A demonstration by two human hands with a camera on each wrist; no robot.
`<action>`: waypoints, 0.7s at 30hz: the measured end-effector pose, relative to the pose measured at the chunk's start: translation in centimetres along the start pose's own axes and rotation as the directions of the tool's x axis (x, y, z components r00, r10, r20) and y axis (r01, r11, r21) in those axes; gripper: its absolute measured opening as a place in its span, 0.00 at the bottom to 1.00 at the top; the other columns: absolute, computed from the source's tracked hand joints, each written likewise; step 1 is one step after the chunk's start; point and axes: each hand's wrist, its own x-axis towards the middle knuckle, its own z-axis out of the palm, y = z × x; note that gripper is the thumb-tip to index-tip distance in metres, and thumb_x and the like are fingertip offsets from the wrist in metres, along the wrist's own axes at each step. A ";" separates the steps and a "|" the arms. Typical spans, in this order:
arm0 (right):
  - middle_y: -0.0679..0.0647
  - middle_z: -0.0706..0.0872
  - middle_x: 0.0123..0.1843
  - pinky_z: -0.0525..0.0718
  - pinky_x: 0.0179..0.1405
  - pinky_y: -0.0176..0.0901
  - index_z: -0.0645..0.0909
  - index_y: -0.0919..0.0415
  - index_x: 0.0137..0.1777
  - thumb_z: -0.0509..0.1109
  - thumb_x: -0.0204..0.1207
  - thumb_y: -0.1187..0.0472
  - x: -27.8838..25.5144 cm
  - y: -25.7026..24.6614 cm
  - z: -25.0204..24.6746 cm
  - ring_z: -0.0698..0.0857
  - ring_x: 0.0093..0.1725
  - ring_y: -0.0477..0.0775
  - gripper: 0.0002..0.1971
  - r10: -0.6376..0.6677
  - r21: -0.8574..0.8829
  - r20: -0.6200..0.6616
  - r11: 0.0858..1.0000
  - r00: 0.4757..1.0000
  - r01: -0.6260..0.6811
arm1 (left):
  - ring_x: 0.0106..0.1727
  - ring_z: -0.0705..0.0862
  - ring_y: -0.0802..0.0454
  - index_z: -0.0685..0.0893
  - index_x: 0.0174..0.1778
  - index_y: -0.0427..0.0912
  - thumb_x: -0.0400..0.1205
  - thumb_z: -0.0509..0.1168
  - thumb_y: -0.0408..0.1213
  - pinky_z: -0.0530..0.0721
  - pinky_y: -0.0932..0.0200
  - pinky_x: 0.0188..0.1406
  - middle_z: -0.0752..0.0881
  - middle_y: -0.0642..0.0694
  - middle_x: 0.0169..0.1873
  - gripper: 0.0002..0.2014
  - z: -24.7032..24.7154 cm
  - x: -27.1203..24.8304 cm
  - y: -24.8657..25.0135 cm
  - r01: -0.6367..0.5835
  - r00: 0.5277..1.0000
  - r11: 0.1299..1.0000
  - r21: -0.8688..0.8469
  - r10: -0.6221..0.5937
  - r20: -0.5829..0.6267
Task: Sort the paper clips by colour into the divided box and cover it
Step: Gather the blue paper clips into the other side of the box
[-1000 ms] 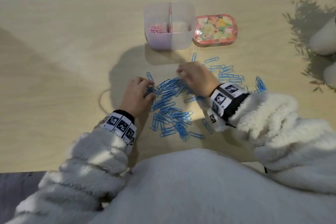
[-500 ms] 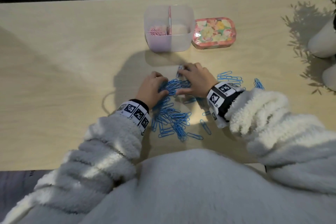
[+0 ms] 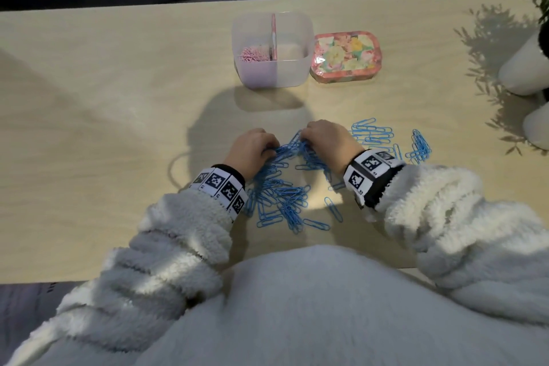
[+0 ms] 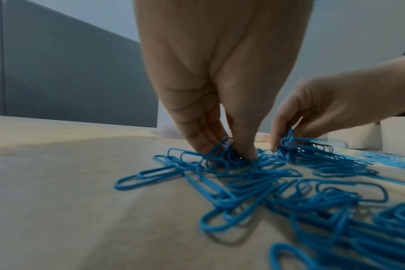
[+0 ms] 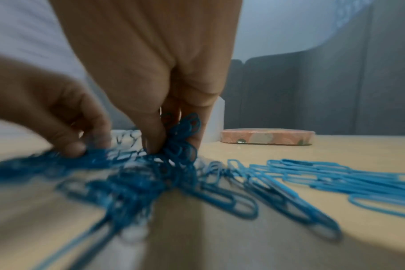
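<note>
Blue clips [image 3: 285,187] bunched between both hands' fingers [image 4: 245,149].

My right grip [image 5: 164,102] comes down from the top of the view, thumb and fingers pinching a bunch of blue paper clips [image 5: 180,138] that rises off the pale desk [image 5: 266,243]. My left grip [image 5: 46,113] reaches in from the left edge, its fingertips pressing on the blurred tangle of clips beside mine. More blue clips spread flat to the right, and behind them lie the floral lid [image 5: 266,137] and a corner of the translucent box [image 5: 216,124].
</note>
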 end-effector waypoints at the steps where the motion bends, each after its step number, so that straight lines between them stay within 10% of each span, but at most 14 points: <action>1: 0.61 0.84 0.59 0.76 0.57 0.53 0.82 0.62 0.59 0.61 0.77 0.69 0.1 0.6 -0.4 0.80 0.62 0.64 0.14 0.030 0.095 -0.028 0.995 0.999 -0.027 | 0.54 0.80 0.38 0.84 0.55 0.37 0.78 0.65 0.33 0.75 0.52 0.53 0.84 0.35 0.50 0.11 0.0 0.0 -0.1 0.007 1.000 1.000 -0.015 -0.008 -0.011; 7: 0.67 0.90 0.46 0.81 0.43 0.48 0.88 0.67 0.47 0.70 0.71 0.70 2.1 3.0 -5.9 0.82 0.39 0.54 0.07 0.171 0.547 -0.109 0.833 0.979 -0.085 | 0.49 0.84 0.42 0.84 0.50 0.37 0.77 0.66 0.32 0.80 0.53 0.50 0.89 0.39 0.46 0.07 -0.4 0.0 -0.5 0.057 0.992 0.978 -0.200 -0.079 -0.102; 12: 0.47 0.87 0.28 0.82 0.31 0.24 0.88 0.59 0.46 0.72 0.70 0.67 6.8 3.8 -11.6 0.78 0.19 0.32 0.07 0.364 0.611 -0.192 0.771 0.911 -0.179 | 0.35 0.81 0.54 0.85 0.48 0.36 0.76 0.68 0.30 0.78 0.66 0.39 0.87 0.43 0.38 0.06 -2.4 0.8 -0.1 0.022 0.990 0.954 -0.299 -0.062 -0.128; 17: 0.62 0.89 0.54 0.84 0.56 0.45 0.88 0.66 0.52 0.69 0.71 0.70 11.9 3.0 -14.0 0.87 0.50 0.56 0.11 0.425 0.465 -0.216 0.836 0.879 -0.290 | 0.28 0.74 0.68 0.85 0.48 0.35 0.77 0.67 0.29 0.71 0.74 0.31 0.82 0.50 0.32 0.06 -5.4 2.7 1.3 -0.011 0.989 0.926 -0.377 -0.047 -0.144; 21: 0.65 0.87 0.59 0.84 0.60 0.51 0.84 0.70 0.56 0.66 0.73 0.71 13.5 1.9 -13.9 0.86 0.58 0.63 0.13 0.440 0.346 -0.160 0.863 0.884 -0.367 | 0.40 0.84 0.54 0.88 0.47 0.36 0.75 0.68 0.30 0.80 0.63 0.44 0.89 0.42 0.42 0.07 -8.4 5.5 2.6 -0.055 0.961 0.931 -0.362 -0.049 -0.272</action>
